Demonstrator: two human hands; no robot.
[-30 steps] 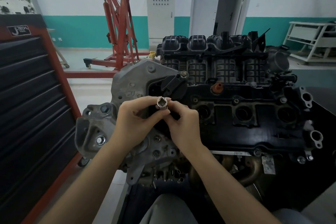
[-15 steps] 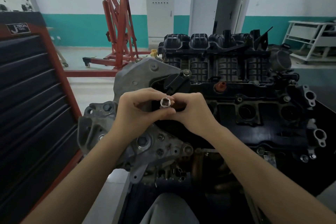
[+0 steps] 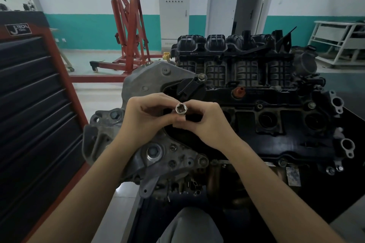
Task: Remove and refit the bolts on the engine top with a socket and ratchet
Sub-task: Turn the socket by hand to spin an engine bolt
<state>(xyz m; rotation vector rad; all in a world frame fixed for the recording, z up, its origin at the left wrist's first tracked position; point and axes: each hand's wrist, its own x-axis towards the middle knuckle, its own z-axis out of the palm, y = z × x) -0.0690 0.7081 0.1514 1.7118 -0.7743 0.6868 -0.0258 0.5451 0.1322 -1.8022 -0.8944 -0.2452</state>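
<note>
shiny steel socket [image 3: 181, 109], square drive hole facing up

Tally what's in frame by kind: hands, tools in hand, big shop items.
Hands: 2, left hand and right hand
Sockets: 1, socket pinched between both hands
Engines: 1, engine
Red engine hoists: 1, hoist
Tool chests: 1, tool chest
Ratchets: 0 in view
Total: 6

Red hoist [image 3: 128, 25] (far back), tool chest [image 3: 33, 104]
</note>
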